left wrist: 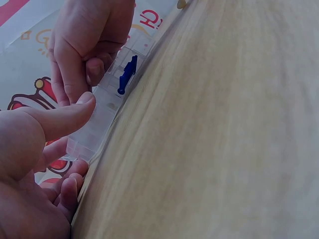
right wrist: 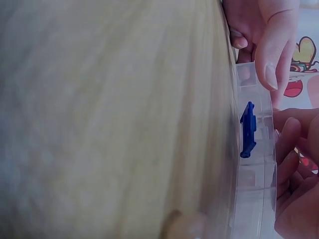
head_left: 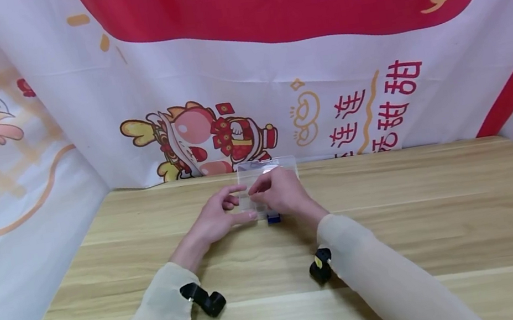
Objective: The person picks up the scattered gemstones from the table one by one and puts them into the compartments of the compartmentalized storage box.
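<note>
One clear plastic box w/ compartments (right wrist: 256, 167) sits near the back edge of the wood-grain tabletop (head_left: 254, 272), close to the printed cloth (head_left: 247, 72) behind. Its blue latch (right wrist: 248, 130) is on the front, facing the person; the clear lid (head_left: 254, 170) appears raised at the back. L hand (head_left: 217, 214) grips the box's L end, thumb over the front edge, fingers round the side. R hand (head_left: 284, 192) is over the box, fingers bent, thumb & index tips together inside or just above it; can't tell if they pinch anything, contents too unclear. Both arms in off-white sleeves (head_left: 385, 274), each w/ a small black wrist cam (head_left: 211, 303). Cloth has a big red panel w/ white chars up top, plus a cartoon fig. (head_left: 203, 140) & red Chinese chars, R of ctr.
</note>
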Available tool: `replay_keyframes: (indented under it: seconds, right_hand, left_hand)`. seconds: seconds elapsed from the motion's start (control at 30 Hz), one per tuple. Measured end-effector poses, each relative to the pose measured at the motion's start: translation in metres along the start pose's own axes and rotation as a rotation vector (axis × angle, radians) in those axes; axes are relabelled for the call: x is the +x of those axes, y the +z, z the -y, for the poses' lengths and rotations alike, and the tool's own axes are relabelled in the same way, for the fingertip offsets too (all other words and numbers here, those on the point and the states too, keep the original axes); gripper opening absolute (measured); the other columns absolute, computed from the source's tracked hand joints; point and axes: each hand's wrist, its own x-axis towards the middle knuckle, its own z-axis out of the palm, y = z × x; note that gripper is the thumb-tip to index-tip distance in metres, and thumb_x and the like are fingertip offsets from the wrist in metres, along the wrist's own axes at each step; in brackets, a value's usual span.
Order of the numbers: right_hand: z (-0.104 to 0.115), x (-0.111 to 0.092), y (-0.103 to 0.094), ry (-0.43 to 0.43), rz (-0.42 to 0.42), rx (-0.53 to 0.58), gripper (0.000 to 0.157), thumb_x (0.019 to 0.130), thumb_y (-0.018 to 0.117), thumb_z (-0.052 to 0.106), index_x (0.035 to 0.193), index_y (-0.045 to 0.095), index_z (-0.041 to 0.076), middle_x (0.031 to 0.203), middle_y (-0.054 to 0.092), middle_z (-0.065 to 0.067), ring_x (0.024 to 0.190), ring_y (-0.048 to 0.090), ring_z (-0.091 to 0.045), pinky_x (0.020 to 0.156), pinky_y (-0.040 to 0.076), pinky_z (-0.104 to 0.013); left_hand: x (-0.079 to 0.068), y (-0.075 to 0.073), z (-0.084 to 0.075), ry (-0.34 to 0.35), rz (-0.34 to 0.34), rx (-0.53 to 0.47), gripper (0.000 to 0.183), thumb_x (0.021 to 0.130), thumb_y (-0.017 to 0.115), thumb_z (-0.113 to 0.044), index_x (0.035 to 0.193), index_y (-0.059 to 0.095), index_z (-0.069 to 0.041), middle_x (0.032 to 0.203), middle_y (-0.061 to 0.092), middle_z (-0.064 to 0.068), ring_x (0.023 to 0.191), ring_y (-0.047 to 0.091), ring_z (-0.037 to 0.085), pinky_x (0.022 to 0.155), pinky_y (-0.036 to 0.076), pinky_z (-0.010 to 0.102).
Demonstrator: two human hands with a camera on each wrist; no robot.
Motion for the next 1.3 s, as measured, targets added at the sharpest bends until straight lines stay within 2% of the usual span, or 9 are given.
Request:
replay_keyframes:
  seconds: [0.33, 0.63, 0.93, 1.3]
  right_hand:
    - [-0.0027, 0.0014, -0.0005, 0.001, 0.013, -0.007, 0.006, 0.096, 0.08, 0.02, 0.099, 0.085, 0.02, 0.095, 0.077, 0.0, 0.074, 0.067, -0.019, 0.067, 0.055, -0.03]
    - [-0.0028, 0.0006, -0.001, 0.004, 0.002, -0.034, 0.005, 0.096, 0.081, 0.021, 0.098, 0.085, 0.022, 0.099, 0.077, 0.003, 0.094, 0.066, -0.019, 0.082, 0.057, -0.034]
    - [-0.0044, -0.0012, -0.0034, 0.033, 0.01, -0.031, 0.007, 0.098, 0.079, 0.023, 0.101, 0.085, 0.022, 0.102, 0.076, 0.004, 0.096, 0.066, -0.02, 0.086, 0.057, -0.035]
    - [-0.0012, 0.0011, -0.0012, 0.006, 0.021, -0.047, 0.007, 0.098, 0.079, 0.021, 0.1, 0.085, 0.022, 0.102, 0.076, 0.003, 0.095, 0.065, -0.02, 0.086, 0.056, -0.035]
  left_hand:
    - [-0.0018, 0.0012, -0.0012, -0.016, 0.005, -0.009, 0.069, 0.091, 0.086, -0.03, 0.152, 0.054, -0.028, 0.135, 0.055, 0.008, 0.124, 0.046, 0.029, 0.11, 0.039, 0.047]
    - [-0.0014, 0.0024, -0.0001, -0.019, 0.0, -0.001, 0.07, 0.09, 0.086, -0.031, 0.153, 0.054, -0.029, 0.136, 0.056, 0.007, 0.125, 0.047, 0.028, 0.111, 0.039, 0.048]
    - [-0.0004, 0.0055, -0.0033, -0.026, -0.001, -0.004, 0.07, 0.09, 0.087, -0.03, 0.152, 0.054, -0.032, 0.137, 0.056, 0.007, 0.126, 0.047, 0.028, 0.112, 0.039, 0.048]
    - [-0.0025, 0.0016, -0.0023, -0.04, -0.012, -0.001, 0.071, 0.091, 0.086, -0.031, 0.154, 0.053, -0.03, 0.136, 0.056, 0.007, 0.126, 0.047, 0.029, 0.113, 0.039, 0.049]
